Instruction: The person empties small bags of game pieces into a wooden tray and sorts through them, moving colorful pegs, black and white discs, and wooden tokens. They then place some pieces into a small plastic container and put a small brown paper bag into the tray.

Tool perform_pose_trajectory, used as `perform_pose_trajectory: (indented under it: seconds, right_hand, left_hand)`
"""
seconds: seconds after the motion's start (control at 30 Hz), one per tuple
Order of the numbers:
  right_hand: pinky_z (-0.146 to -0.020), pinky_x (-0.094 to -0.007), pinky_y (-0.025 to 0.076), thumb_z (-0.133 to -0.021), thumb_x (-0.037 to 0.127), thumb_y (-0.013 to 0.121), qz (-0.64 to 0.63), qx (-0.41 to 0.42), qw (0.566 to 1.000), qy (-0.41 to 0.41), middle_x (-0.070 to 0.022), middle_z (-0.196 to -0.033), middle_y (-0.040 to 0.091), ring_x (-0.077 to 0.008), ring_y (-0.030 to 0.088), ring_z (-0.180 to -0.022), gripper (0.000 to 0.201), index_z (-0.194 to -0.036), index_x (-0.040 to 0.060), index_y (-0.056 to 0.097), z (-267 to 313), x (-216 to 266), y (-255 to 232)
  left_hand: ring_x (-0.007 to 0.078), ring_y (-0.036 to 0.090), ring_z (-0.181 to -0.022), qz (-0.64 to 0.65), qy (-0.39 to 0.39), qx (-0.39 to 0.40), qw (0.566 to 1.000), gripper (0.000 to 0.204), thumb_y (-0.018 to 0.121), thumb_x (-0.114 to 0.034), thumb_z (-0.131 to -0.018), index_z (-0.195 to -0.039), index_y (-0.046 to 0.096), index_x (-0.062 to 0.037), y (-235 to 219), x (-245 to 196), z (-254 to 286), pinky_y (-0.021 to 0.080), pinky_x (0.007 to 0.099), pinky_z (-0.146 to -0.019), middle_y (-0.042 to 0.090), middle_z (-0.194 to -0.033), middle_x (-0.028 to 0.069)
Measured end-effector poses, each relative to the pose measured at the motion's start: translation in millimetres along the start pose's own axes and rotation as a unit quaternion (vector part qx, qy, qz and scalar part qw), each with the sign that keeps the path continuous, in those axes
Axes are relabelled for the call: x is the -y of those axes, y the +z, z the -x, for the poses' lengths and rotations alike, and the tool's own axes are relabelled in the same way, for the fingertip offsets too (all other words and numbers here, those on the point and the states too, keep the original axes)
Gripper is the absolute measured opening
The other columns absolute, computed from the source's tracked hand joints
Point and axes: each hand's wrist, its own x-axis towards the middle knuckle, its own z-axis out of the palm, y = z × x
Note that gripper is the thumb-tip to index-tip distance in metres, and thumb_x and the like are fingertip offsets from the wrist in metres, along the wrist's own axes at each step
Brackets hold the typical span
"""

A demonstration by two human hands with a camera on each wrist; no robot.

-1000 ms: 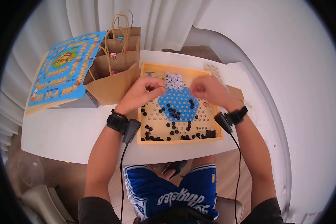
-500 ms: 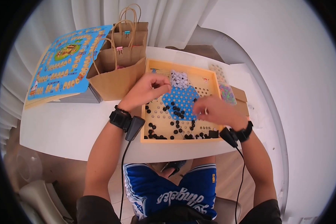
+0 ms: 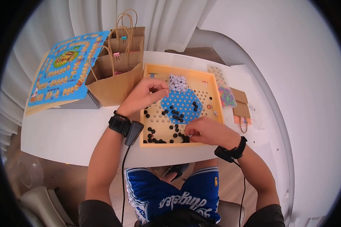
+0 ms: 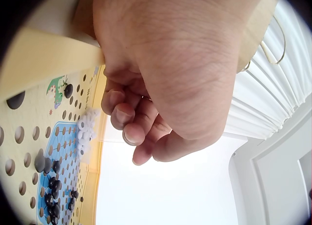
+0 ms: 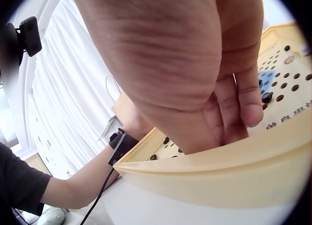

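Observation:
A yellow-rimmed wooden game tray point(image 3: 166, 145) holds a blue hexagonal grid point(image 3: 183, 99) with black pieces scattered on and below it. White pieces point(image 3: 177, 82) fill a clear box at its far side. The left hand point(image 3: 142, 94) hovers over the tray's left side, fingers loosely curled; in the left wrist view nothing shows in that hand point(image 4: 170, 64). Down at the near rim, the right hand point(image 3: 208, 130) reaches its bent fingers to black pieces point(image 3: 185, 139). In the right wrist view the tray wall point(image 5: 214, 181) hides part of the hand point(image 5: 165, 54), so any grip is unseen.
Brown paper bags point(image 3: 115, 85) and a blue game board point(image 3: 64, 72) stand left of the tray. Right of it lie a box of colourful pieces point(image 3: 226, 96) and a flat brown bag point(image 3: 240, 108). A cable hangs from each wrist camera.
The right hand has moved from above the blue grid down to the black pieces at the near rim. The left hand has stayed over the tray's left side.

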Motion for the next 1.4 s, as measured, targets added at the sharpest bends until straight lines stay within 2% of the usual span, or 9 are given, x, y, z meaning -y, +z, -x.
perform_pose_trajectory:
  seconds: [0.33, 0.63, 0.73, 0.8, 1.03, 1.1, 1.23, 1.33, 1.4]
  right_hand:
    - [-0.075, -0.0388, 0.055, -0.088, 0.005, 0.071, 0.036, -0.077, 0.996, -0.006, -0.0127, -0.091, 0.067, -0.032, 0.069, -0.083, 0.008, -0.094, 0.0013, 0.068, -10, 0, 2]
    - [-0.076, -0.0402, 0.056, -0.088, 0.005, 0.07, 0.03, -0.034, 0.998, -0.05, -0.0133, -0.091, 0.067, -0.0324, 0.069, -0.086, 0.01, -0.097, 0.0011, 0.073, -7, 9, -4]
    - [-0.076, -0.0407, 0.056, -0.088, 0.006, 0.07, 0.026, -0.032, 0.998, -0.045, -0.0137, -0.091, 0.068, -0.0329, 0.069, -0.086, 0.01, -0.097, 0.0006, 0.073, -7, 8, -1]
    - [-0.076, -0.0405, 0.056, -0.088, 0.005, 0.07, 0.026, -0.035, 0.998, -0.048, -0.0136, -0.09, 0.068, -0.0325, 0.07, -0.085, 0.01, -0.096, 0.0003, 0.073, -7, 8, -1]
    - [-0.074, -0.0383, 0.057, -0.086, 0.004, 0.072, 0.02, -0.03, 0.999, -0.038, -0.0136, -0.087, 0.068, -0.0293, 0.071, -0.08, 0.009, -0.095, -0.0004, 0.072, -6, 6, 6]
    - [-0.074, -0.038, 0.057, -0.086, 0.004, 0.072, 0.021, -0.026, 0.999, -0.031, -0.0137, -0.087, 0.069, -0.0293, 0.071, -0.081, 0.009, -0.094, -0.0005, 0.071, -7, 9, 5]
    - [-0.074, -0.0377, 0.057, -0.084, 0.003, 0.072, 0.008, -0.017, 1.0, -0.005, -0.0141, -0.086, 0.068, -0.0297, 0.071, -0.081, 0.009, -0.092, -0.0002, 0.07, -8, 12, 3]
    - [-0.073, -0.0382, 0.057, -0.085, 0.004, 0.072, 0.015, -0.037, 0.999, -0.005, -0.0144, -0.086, 0.068, -0.0305, 0.071, -0.08, 0.008, -0.092, -0.0003, 0.069, -9, 7, 7]
    - [-0.073, -0.0383, 0.056, -0.085, 0.004, 0.071, 0.032, -0.052, 0.998, -0.018, -0.0148, -0.086, 0.069, -0.0307, 0.071, -0.08, 0.008, -0.091, -0.0004, 0.069, -10, 3, 8]
  left_hand:
    - [0.0011, 0.049, -0.066, 0.0, -0.003, 0.002, 1.0, 0.015, 0.068, -0.014, -0.098, -0.089, 0.07, -0.0025, 0, 0, -1, 0.038, 0.0212, -0.058, 0.057, -0.071, -0.007]
    - [0.0019, 0.055, -0.072, -0.018, -0.025, 0.02, 0.999, 0.013, 0.064, -0.011, -0.099, -0.088, 0.069, -0.0035, -3, -4, 0, 0.045, 0.0208, -0.062, 0.065, -0.084, -0.0042]
    - [0.0018, 0.055, -0.071, -0.014, -0.021, 0.013, 1.0, 0.013, 0.064, -0.011, -0.099, -0.089, 0.069, -0.0036, -1, -4, 1, 0.045, 0.0207, -0.061, 0.065, -0.084, -0.0042]
    - [0.0018, 0.049, -0.066, 0.001, -0.008, -0.002, 1.0, 0.014, 0.068, -0.013, -0.097, -0.089, 0.07, -0.0023, 1, -6, 1, 0.039, 0.0217, -0.059, 0.058, -0.071, -0.0064]
    - [0.0017, 0.049, -0.066, -0.011, 0.0, 0.001, 1.0, 0.013, 0.068, -0.013, -0.097, -0.089, 0.07, -0.0026, -1, -3, 0, 0.039, 0.0218, -0.06, 0.058, -0.071, -0.0065]
    - [0.0015, 0.053, -0.073, -0.022, -0.018, 0.014, 0.999, 0.013, 0.064, -0.011, -0.099, -0.089, 0.069, -0.0032, -2, -3, 0, 0.042, 0.0204, -0.063, 0.065, -0.084, -0.0048]
    - [0.0016, 0.054, -0.073, -0.016, -0.025, 0.013, 0.999, 0.013, 0.064, -0.01, -0.099, -0.089, 0.069, -0.0032, -2, -4, 1, 0.042, 0.0207, -0.063, 0.065, -0.084, -0.0046]
    - [0.0017, 0.054, -0.073, -0.013, -0.02, 0.012, 1.0, 0.013, 0.064, -0.011, -0.099, -0.089, 0.069, -0.003, -2, -4, 1, 0.042, 0.0207, -0.063, 0.065, -0.084, -0.0044]
    - [0.0018, 0.048, -0.067, -0.01, 0.006, 0.002, 1.0, 0.014, 0.068, -0.013, -0.097, -0.089, 0.07, -0.0024, 1, -4, 1, 0.039, 0.0219, -0.06, 0.057, -0.071, -0.0067]
